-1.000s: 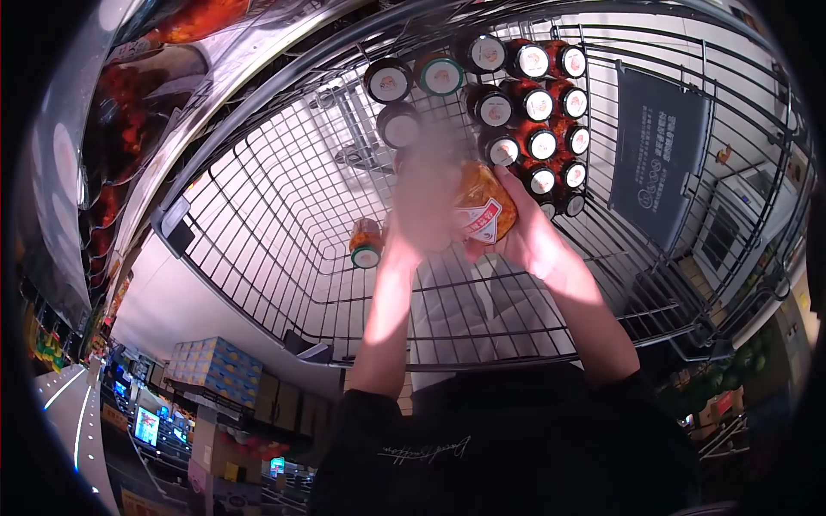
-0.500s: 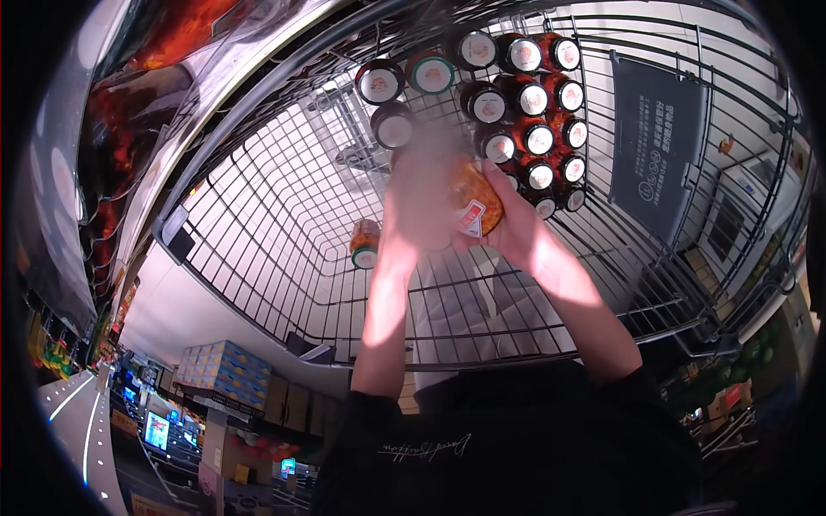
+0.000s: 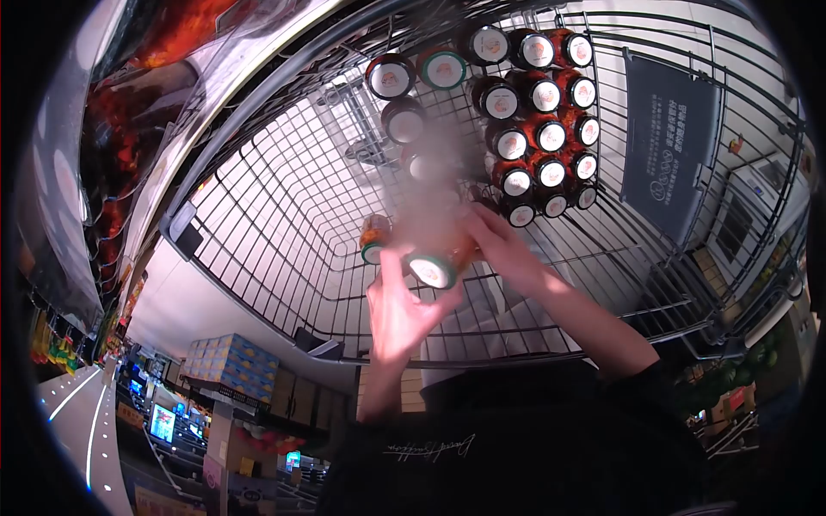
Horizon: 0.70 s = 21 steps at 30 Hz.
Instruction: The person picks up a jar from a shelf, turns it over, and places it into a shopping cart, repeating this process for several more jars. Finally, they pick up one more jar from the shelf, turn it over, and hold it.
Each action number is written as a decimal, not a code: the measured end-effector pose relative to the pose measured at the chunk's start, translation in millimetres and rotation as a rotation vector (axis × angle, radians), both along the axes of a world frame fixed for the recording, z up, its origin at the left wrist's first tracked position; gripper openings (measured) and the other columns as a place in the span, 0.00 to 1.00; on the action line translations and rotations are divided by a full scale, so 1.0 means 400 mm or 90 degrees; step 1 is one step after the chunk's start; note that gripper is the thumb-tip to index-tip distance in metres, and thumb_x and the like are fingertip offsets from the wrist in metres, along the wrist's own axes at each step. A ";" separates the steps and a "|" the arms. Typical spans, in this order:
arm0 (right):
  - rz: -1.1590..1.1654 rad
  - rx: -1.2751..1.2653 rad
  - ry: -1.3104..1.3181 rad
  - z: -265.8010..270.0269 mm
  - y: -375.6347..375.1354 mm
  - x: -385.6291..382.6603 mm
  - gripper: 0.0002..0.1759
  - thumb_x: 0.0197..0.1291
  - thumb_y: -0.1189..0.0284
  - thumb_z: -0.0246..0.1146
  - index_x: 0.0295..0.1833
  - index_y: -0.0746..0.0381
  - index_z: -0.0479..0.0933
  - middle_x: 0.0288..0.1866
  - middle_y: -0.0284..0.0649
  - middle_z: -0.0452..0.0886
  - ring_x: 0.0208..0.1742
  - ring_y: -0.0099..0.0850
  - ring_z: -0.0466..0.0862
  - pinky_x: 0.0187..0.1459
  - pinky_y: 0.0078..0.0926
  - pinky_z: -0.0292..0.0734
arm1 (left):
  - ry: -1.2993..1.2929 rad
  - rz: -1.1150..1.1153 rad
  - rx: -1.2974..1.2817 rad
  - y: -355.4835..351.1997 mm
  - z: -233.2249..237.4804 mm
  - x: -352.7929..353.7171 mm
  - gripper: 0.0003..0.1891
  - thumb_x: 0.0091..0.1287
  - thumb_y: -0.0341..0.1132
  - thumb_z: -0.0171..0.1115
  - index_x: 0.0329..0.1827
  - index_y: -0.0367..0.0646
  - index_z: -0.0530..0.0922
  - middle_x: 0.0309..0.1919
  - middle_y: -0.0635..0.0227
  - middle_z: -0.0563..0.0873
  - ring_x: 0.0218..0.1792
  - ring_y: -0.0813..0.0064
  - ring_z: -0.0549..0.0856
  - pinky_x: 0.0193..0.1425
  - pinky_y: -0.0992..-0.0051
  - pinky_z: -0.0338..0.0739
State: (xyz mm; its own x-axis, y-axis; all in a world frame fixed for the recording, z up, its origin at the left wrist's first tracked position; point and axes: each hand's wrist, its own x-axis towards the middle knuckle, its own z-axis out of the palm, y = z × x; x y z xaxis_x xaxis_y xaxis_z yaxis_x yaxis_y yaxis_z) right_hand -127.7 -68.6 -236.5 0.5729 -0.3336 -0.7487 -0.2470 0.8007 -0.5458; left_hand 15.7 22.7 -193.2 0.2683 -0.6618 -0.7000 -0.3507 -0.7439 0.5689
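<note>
My left hand (image 3: 403, 308) curls its thumb and fingers around the green lid of a glass jar (image 3: 431, 272). On the other side, my right hand (image 3: 506, 249) grips the jar's body, its fingertips partly lost in a grey blur over the middle of the view. The jar is tilted, its white-centred lid facing me, above a wire shopping cart (image 3: 465, 344). Just left of it a smaller-looking green-lidded jar (image 3: 373, 239) with orange contents lies in the cart. Rows of dark-lidded jars (image 3: 544, 96) stand beyond my right hand, and another green-lidded jar (image 3: 443, 69) stands farther back.
A dark sign panel (image 3: 669, 146) hangs on the cart's right side. Packaged red goods (image 3: 116, 163) line the far left. Patterned boxes (image 3: 231, 370) and a lit screen (image 3: 162, 426) are at lower left. A white appliance (image 3: 753, 215) stands at right.
The held jar has turned from showing its red-and-white label to showing its green lid, and has come lower. My left hand has shifted down onto the lid.
</note>
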 end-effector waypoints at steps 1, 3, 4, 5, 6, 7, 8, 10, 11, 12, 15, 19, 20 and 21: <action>0.062 -0.046 -0.006 0.009 0.009 0.003 0.25 0.74 0.54 0.51 0.65 0.61 0.69 0.54 0.37 0.80 0.54 0.25 0.80 0.53 0.28 0.77 | -0.002 -0.001 0.002 0.019 -0.002 0.005 0.35 0.47 0.33 0.78 0.57 0.42 0.65 0.39 0.51 0.87 0.41 0.54 0.89 0.46 0.65 0.83; 0.113 -0.183 0.053 -0.012 0.073 0.000 0.25 0.72 0.56 0.53 0.65 0.61 0.68 0.55 0.40 0.80 0.55 0.31 0.81 0.54 0.31 0.77 | -0.016 0.067 -0.027 0.057 -0.012 0.018 0.34 0.46 0.32 0.76 0.54 0.42 0.65 0.35 0.54 0.87 0.39 0.60 0.89 0.46 0.67 0.83; 0.109 -0.194 0.054 -0.020 0.093 0.007 0.25 0.71 0.57 0.55 0.65 0.61 0.68 0.56 0.42 0.79 0.55 0.35 0.82 0.55 0.33 0.77 | -0.018 0.073 -0.017 0.074 -0.015 0.029 0.33 0.47 0.31 0.75 0.53 0.42 0.63 0.38 0.54 0.87 0.36 0.65 0.89 0.45 0.69 0.83; 0.105 -0.206 0.056 -0.022 0.106 0.011 0.25 0.70 0.58 0.56 0.65 0.60 0.67 0.57 0.44 0.79 0.55 0.39 0.82 0.55 0.35 0.77 | -0.020 0.072 -0.017 0.085 -0.016 0.038 0.33 0.47 0.31 0.75 0.53 0.42 0.63 0.38 0.54 0.87 0.36 0.65 0.89 0.45 0.69 0.83; 0.173 -0.306 0.073 -0.016 0.117 0.014 0.24 0.68 0.59 0.57 0.65 0.59 0.67 0.57 0.48 0.78 0.53 0.44 0.83 0.55 0.37 0.77 | -0.028 0.083 0.002 0.095 -0.015 0.047 0.33 0.47 0.30 0.74 0.53 0.42 0.63 0.42 0.53 0.86 0.37 0.66 0.88 0.45 0.69 0.83; 0.172 -0.306 0.073 -0.011 0.131 0.018 0.24 0.68 0.59 0.57 0.65 0.59 0.67 0.57 0.48 0.78 0.53 0.44 0.83 0.55 0.37 0.77 | -0.035 0.094 0.020 0.105 -0.016 0.058 0.32 0.48 0.29 0.74 0.53 0.41 0.62 0.45 0.52 0.85 0.38 0.67 0.88 0.44 0.69 0.83; 0.208 -0.338 0.073 -0.007 0.150 0.021 0.25 0.68 0.58 0.58 0.65 0.59 0.67 0.57 0.49 0.79 0.53 0.45 0.83 0.55 0.38 0.77 | -0.034 0.086 0.033 0.118 -0.018 0.076 0.31 0.49 0.27 0.72 0.52 0.40 0.61 0.53 0.49 0.82 0.42 0.67 0.88 0.45 0.70 0.82; 0.260 -0.368 0.030 0.003 0.143 0.022 0.27 0.66 0.55 0.60 0.64 0.59 0.69 0.57 0.50 0.79 0.51 0.45 0.83 0.53 0.41 0.77 | -0.086 0.079 0.011 0.129 -0.023 0.103 0.31 0.49 0.26 0.72 0.51 0.40 0.61 0.54 0.48 0.81 0.42 0.64 0.87 0.46 0.69 0.82; 0.259 -0.367 0.030 0.003 0.142 0.021 0.27 0.66 0.55 0.60 0.64 0.59 0.69 0.57 0.50 0.79 0.51 0.45 0.83 0.53 0.41 0.77 | -0.140 0.072 -0.009 0.136 -0.026 0.118 0.30 0.48 0.26 0.72 0.51 0.40 0.61 0.55 0.48 0.80 0.43 0.61 0.87 0.47 0.68 0.82; 0.275 -0.304 0.039 0.003 0.142 0.020 0.27 0.66 0.55 0.59 0.64 0.60 0.70 0.55 0.50 0.79 0.50 0.44 0.83 0.52 0.41 0.77 | -0.220 0.027 -0.002 0.151 -0.038 0.138 0.31 0.48 0.27 0.72 0.52 0.39 0.62 0.56 0.48 0.80 0.44 0.53 0.87 0.49 0.63 0.81; 0.284 -0.268 0.064 -0.003 0.140 0.016 0.26 0.67 0.55 0.58 0.62 0.61 0.71 0.52 0.50 0.80 0.47 0.44 0.83 0.49 0.41 0.77 | -0.296 -0.035 0.083 0.167 -0.070 0.203 0.32 0.48 0.29 0.73 0.53 0.39 0.63 0.53 0.48 0.82 0.44 0.48 0.86 0.51 0.60 0.80; 0.270 -0.302 0.087 -0.019 0.141 0.006 0.24 0.67 0.56 0.57 0.60 0.60 0.74 0.49 0.48 0.80 0.45 0.44 0.83 0.48 0.41 0.77 | -0.314 -0.165 0.158 0.187 -0.135 0.262 0.32 0.46 0.30 0.73 0.53 0.43 0.64 0.43 0.48 0.84 0.39 0.45 0.85 0.43 0.54 0.80; 0.269 -0.301 0.089 -0.022 0.140 0.006 0.24 0.67 0.56 0.57 0.60 0.60 0.74 0.49 0.48 0.80 0.45 0.44 0.83 0.48 0.41 0.77 | -0.315 -0.212 0.166 0.201 -0.159 0.274 0.31 0.47 0.29 0.72 0.52 0.44 0.63 0.41 0.50 0.83 0.38 0.44 0.84 0.40 0.52 0.79; 0.230 -0.296 0.083 -0.024 0.138 0.008 0.23 0.68 0.56 0.57 0.60 0.59 0.74 0.50 0.48 0.80 0.46 0.45 0.83 0.48 0.41 0.77 | -0.314 -0.213 0.166 0.214 -0.180 0.277 0.31 0.47 0.29 0.72 0.52 0.44 0.63 0.41 0.50 0.83 0.38 0.44 0.84 0.40 0.52 0.79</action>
State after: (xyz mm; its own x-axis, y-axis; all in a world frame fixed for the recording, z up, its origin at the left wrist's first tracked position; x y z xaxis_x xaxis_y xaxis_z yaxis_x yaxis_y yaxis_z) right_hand -124.3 -13.2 -246.3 0.6250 -0.4438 -0.6423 -0.5471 0.3379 -0.7658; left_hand 126.7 108.2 -265.2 0.4078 -0.5903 -0.6966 -0.7615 -0.6409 0.0972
